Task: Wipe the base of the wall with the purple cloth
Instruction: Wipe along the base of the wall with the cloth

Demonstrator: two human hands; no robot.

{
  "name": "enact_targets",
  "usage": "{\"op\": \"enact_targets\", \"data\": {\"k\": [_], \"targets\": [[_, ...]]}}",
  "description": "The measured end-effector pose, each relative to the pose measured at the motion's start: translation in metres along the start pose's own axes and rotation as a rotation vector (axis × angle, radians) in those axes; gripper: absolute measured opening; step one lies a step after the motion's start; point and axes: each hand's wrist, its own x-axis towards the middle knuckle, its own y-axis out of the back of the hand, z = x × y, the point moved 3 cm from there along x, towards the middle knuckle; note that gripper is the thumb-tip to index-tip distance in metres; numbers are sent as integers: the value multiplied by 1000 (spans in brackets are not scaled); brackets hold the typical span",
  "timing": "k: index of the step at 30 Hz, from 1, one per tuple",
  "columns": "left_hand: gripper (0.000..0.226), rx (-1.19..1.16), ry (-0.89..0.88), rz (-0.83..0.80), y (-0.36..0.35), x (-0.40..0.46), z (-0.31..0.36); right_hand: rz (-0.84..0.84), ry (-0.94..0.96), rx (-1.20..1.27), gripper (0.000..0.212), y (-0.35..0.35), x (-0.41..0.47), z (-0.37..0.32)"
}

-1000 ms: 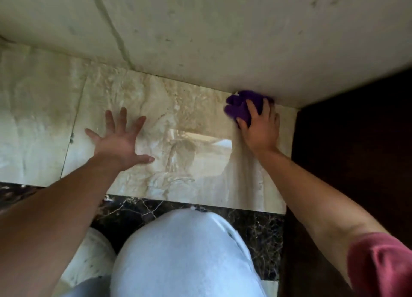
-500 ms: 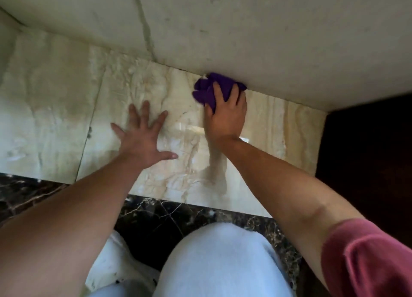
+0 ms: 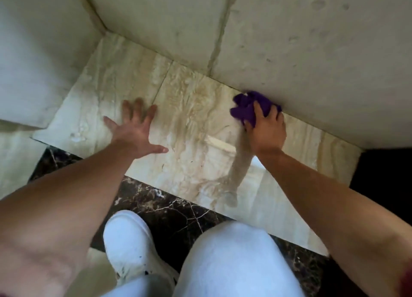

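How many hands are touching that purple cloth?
1. The right hand presses the cloth where floor meets wall. The left hand lies flat on the floor tile, apart from the cloth.

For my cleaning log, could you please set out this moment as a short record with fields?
setting: corner of pale walls, beige marble floor tile, dark marble strip
right hand: gripping bunched purple cloth, pressed where the wall meets the floor
left hand: empty, fingers spread, palm flat on the tile
posture: crouched, white shoe and light trouser knee below
wall joint: stained vertical seam, left of the cloth
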Motion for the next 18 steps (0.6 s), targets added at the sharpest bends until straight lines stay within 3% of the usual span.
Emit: {"op": "enact_targets", "data": {"k": [4,8,18], "targets": [[138,-15,43,14,1,8,-43,10,-90,24,57,-4,11,-46],[130,-30,-26,32,2,15,-56,-3,-20,44,58,-7,27,-133],[129,-203,54,96,-12,13,-91,-2,219,-9,55,-2,67,-293]]}}
